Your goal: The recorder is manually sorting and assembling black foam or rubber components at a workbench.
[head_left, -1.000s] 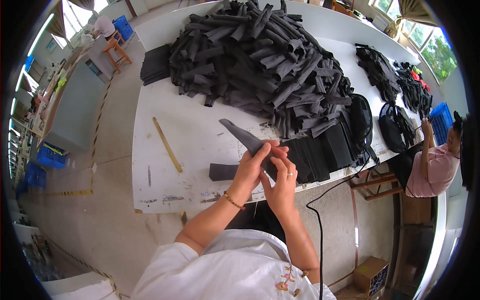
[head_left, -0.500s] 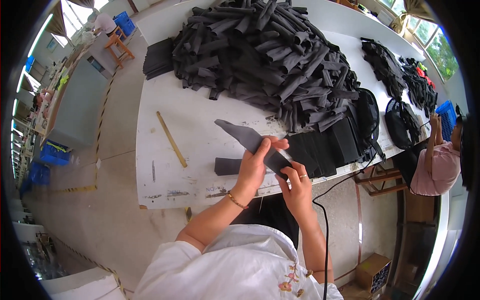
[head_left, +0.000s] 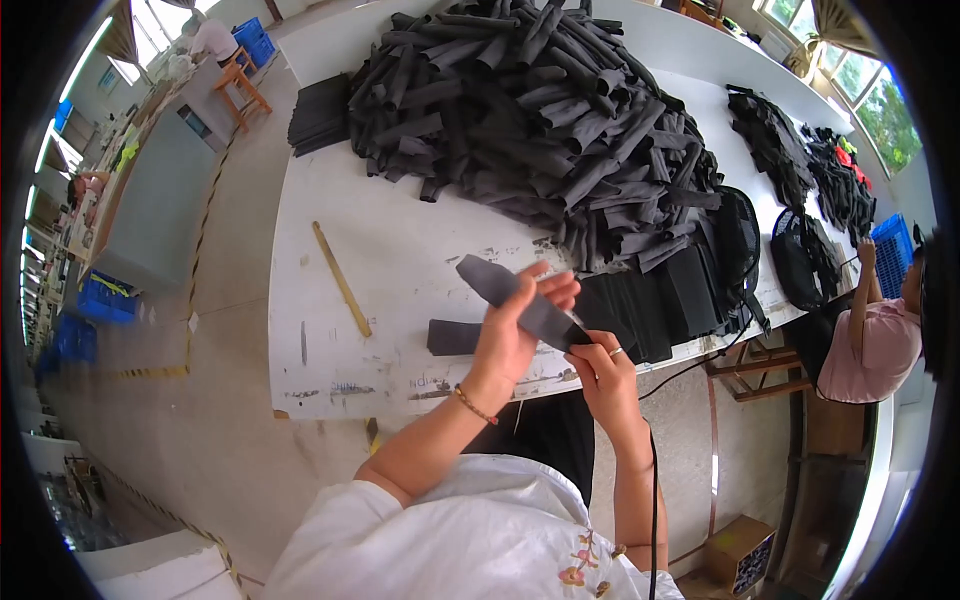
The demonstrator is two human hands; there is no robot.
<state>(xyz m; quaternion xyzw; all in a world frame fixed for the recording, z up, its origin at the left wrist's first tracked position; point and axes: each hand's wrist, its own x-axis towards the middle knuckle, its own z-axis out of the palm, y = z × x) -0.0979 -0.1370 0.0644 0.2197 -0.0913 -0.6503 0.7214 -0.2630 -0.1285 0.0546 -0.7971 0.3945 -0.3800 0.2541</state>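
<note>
A dark grey fabric strip [head_left: 552, 320] hangs slantwise between my hands above the table's front edge. My left hand [head_left: 508, 345] has it between the thumb on top and the fingers behind, which are stretched out and loose. At the strip's lower right end, my right hand [head_left: 608, 378] pinches it with thumb and fingertips. Beneath my left hand, another dark grey fabric piece [head_left: 453, 337] lies flat on the white table [head_left: 330, 300], partly hidden by the hand. Flat black fabric pieces [head_left: 650, 310] lie in overlapping rows just beyond my right hand.
A big heap of dark fabric pieces [head_left: 530, 120] covers the table's back, with a neat stack [head_left: 320, 113] at its left. A yellow wooden stick [head_left: 342, 280] lies at left. Black mesh bags [head_left: 738, 235] stand at right. A black cable [head_left: 690, 372] passes my right arm; a co-worker [head_left: 870, 340] sits beyond.
The strip has shifted to the right and its far end has come nearer. My left fingers have spread more behind it, while my right hand has moved slightly right, still pinching its end.
</note>
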